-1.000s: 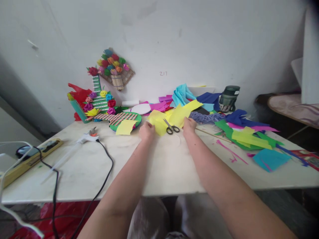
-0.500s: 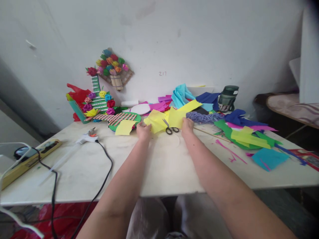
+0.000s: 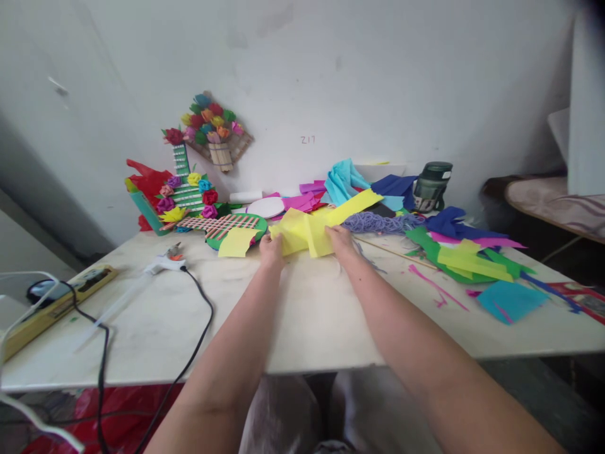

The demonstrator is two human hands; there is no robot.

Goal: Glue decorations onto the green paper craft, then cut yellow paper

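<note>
Two pieces of yellow crepe paper (image 3: 317,234) overlap between my hands above the table. My left hand (image 3: 272,250) pinches the left piece at its lower corner. Closed on the right edge of the other piece is my right hand (image 3: 341,243). The scissors are hidden, apart from what may be dark tips near my right hand. Left of my left hand, a separate yellow paper square (image 3: 237,242) lies on the green guitar-shaped craft (image 3: 258,223). A bundle of purple-blue yarn (image 3: 385,222) and a thin stick (image 3: 401,253) lie beyond my right hand.
A white glue gun (image 3: 166,262) with a black cord rests at left, near a power strip (image 3: 61,304). Coloured paper scraps (image 3: 466,260) and a blue paper square (image 3: 512,301) lie at right. A dark green bottle (image 3: 432,186) stands at the back.
My right hand has moved left, bringing its yellow paper over the other piece. The scissors that showed between the pieces are now covered. My left hand has barely moved.
</note>
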